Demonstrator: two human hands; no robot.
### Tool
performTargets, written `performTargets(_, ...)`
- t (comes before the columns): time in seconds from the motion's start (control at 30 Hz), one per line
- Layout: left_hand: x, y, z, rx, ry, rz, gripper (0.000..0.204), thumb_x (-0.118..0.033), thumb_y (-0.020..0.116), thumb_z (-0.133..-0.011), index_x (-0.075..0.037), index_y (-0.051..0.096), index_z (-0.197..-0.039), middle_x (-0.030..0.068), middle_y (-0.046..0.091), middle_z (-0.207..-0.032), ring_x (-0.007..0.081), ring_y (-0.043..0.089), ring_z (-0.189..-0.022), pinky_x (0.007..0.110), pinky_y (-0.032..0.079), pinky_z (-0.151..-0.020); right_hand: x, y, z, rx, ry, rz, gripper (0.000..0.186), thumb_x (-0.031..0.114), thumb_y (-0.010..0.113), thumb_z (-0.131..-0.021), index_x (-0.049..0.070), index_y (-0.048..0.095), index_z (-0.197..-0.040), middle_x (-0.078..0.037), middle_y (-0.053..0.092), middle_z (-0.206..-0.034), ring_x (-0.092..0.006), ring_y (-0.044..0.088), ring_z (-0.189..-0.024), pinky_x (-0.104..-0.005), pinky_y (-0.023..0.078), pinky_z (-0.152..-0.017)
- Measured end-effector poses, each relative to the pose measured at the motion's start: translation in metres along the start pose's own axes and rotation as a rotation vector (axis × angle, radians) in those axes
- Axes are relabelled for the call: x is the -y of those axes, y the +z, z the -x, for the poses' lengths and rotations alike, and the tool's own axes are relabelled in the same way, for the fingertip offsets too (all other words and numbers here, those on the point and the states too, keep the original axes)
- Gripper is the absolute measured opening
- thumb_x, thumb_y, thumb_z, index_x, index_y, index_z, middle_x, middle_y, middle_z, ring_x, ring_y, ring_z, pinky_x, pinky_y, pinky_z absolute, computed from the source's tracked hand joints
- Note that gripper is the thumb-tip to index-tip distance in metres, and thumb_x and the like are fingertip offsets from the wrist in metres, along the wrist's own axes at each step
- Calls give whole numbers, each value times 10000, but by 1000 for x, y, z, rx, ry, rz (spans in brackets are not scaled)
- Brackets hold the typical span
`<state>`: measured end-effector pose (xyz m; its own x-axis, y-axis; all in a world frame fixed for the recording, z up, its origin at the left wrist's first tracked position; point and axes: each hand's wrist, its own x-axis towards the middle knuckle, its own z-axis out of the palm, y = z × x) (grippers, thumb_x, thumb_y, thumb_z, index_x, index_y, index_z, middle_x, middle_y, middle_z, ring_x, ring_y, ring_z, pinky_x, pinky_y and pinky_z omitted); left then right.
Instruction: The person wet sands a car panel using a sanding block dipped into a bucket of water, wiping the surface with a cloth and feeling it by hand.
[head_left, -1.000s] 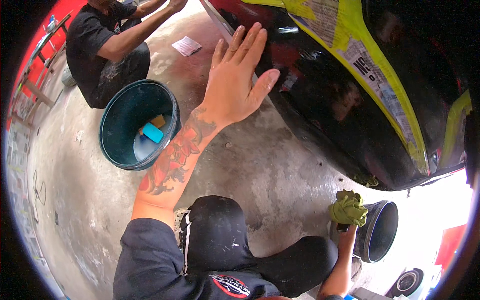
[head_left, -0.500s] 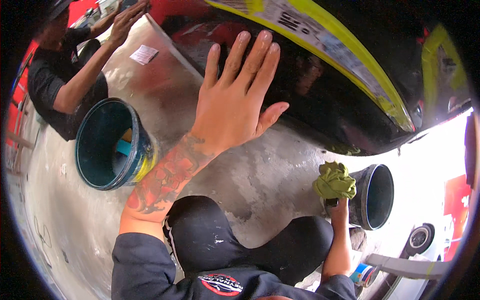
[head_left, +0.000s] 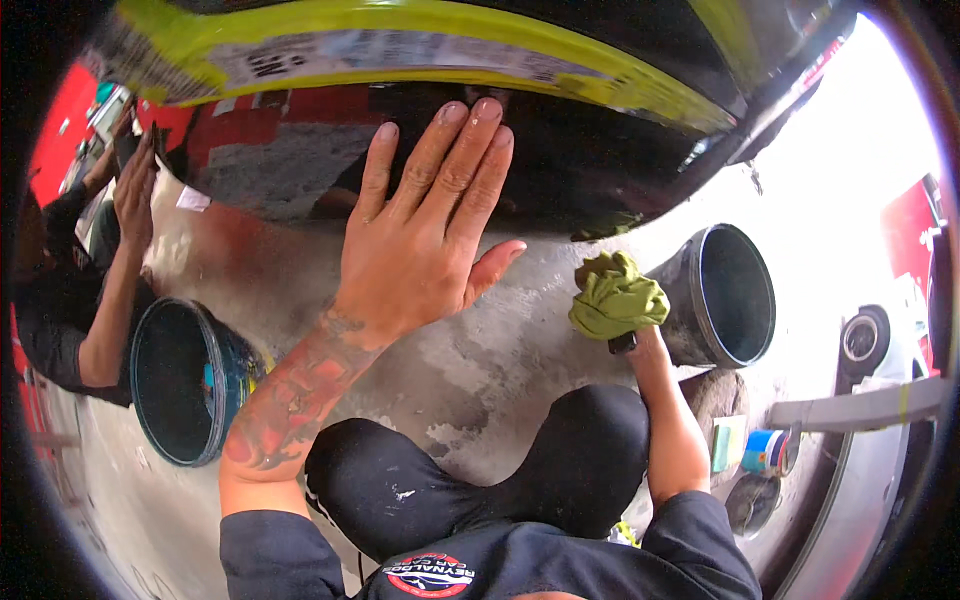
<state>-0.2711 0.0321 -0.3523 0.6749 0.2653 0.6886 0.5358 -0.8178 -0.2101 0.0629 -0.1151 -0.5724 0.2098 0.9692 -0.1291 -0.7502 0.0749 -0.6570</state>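
Observation:
My left hand (head_left: 425, 225) lies flat against a glossy black car body panel (head_left: 590, 165), fingers stretched out and pointing up. Its fingertips look wet or dusty. Along the panel's upper part runs a strip of printed paper (head_left: 400, 55) edged with yellow-green tape. A bunched olive-green cloth (head_left: 618, 298) is held up in my right hand (head_left: 652, 342), apart from the panel. That cloth hides most of the fingers. A dark watch (head_left: 622, 343) sits at the right wrist.
A dark bucket (head_left: 205, 340) stands at the left, another bucket (head_left: 695, 300) at the right. Beyond the left one, a co-worker's hand (head_left: 133, 200) is raised near the panel. A blue can (head_left: 765, 452), a sponge (head_left: 728, 443) and a grey panel part (head_left: 850, 405) lie at the lower right.
My view has turned, so the panel now spans the top and the buckets have shifted. My left hand stays flat on the panel; the right still holds the cloth.

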Motion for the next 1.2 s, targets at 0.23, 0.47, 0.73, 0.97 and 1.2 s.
performTargets(0.23,-23,11,-26,52,150,-31,811,-564,526,-979,-43,386,-1584,128,325,-1677,315,334,-1533,570,206,-1238,2,32,-1,-59,9,1,410,320,514,-1086,62,598,-1393,-96,680,-1271,-224,679,-1074,-389,566,-964)
performTargets(0.47,-54,29,-50,75,239,-34,871,-554,589,-919,-41,374,-1589,117,311,-1684,291,298,-1550,549,175,-1255,3,24,6,-148,-5,108,429,292,537,-1065,67,588,-1427,-102,659,-1371,-229,668,-1191,-397,547,-1035)
performTargets(0.73,-87,43,-62,119,255,49,983,-515,714,-806,-36,372,-1592,120,291,-1694,281,283,-1558,535,157,-1265,-4,14,6,106,-57,13,469,335,570,-1054,66,572,-1438,-105,645,-1386,-228,669,-1188,-396,557,-1023)
performTargets(0.97,-70,34,-27,170,242,-42,963,-491,728,-818,-63,368,-1601,113,293,-1695,284,297,-1554,553,141,-1262,-5,5,5,-76,21,47,460,357,589,-1038,46,610,-1377,-106,700,-1271,-226,708,-1082,-383,593,-944)
performTargets(1.2,-31,27,22,182,184,-200,913,-496,687,-884,-38,350,-1598,174,282,-1687,376,290,-1545,601,170,-1240,8,32,11,-233,19,163,383,309,567,-1050,64,641,-1335,-82,717,-1222,-202,708,-1040,-373,592,-922)
